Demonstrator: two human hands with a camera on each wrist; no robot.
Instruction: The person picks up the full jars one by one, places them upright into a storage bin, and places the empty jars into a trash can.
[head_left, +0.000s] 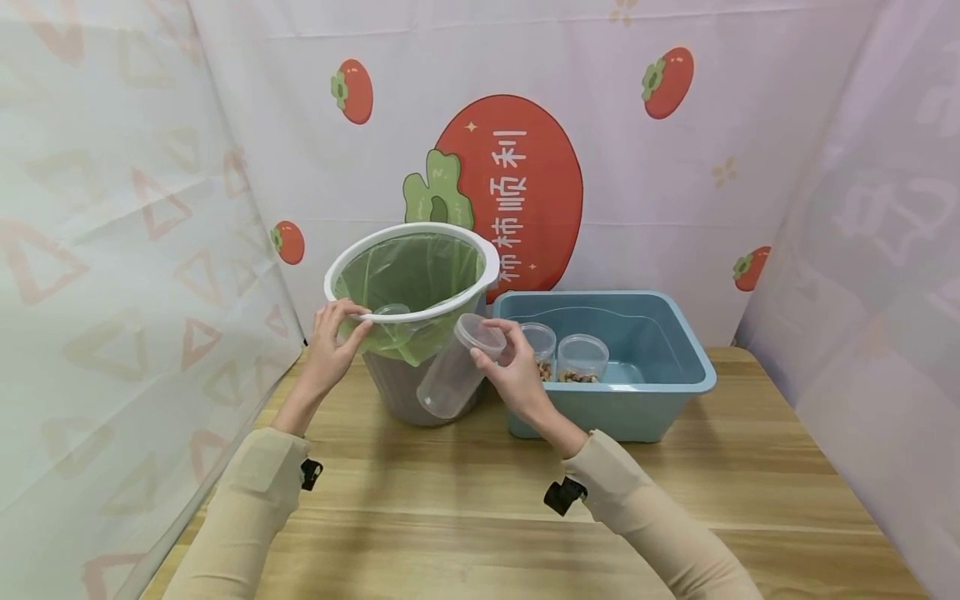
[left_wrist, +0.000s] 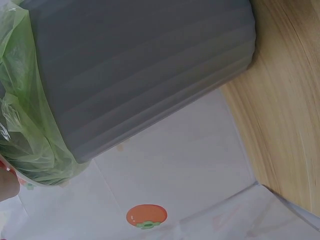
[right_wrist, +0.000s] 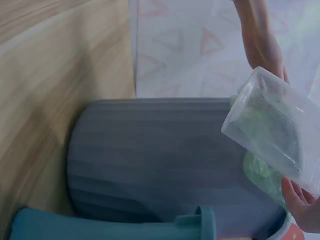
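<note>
My right hand (head_left: 517, 371) grips a tall clear plastic jar (head_left: 450, 375) near its lid, between thumb and fingers. The jar tilts, lid end up and to the right, in front of a grey trash bin (head_left: 397, 387). No contents show through its walls. With fingers over and thumb under, my left hand (head_left: 330, 346) pinches the bin's white rim (head_left: 367, 237) at the near left. A green bag (head_left: 420, 258) lines the bin and folds out over the edge. Inside it, part of a clear container (head_left: 392, 309) shows; the rim hides the rest.
Right of the bin stands a blue tub (head_left: 675, 387), close beside it. Two clear jars with nuts sit in it, one jar (head_left: 583, 354) nearer the middle. All stand on a wooden table (head_left: 450, 517), with printed cloth walls (head_left: 645, 208) behind and at the sides.
</note>
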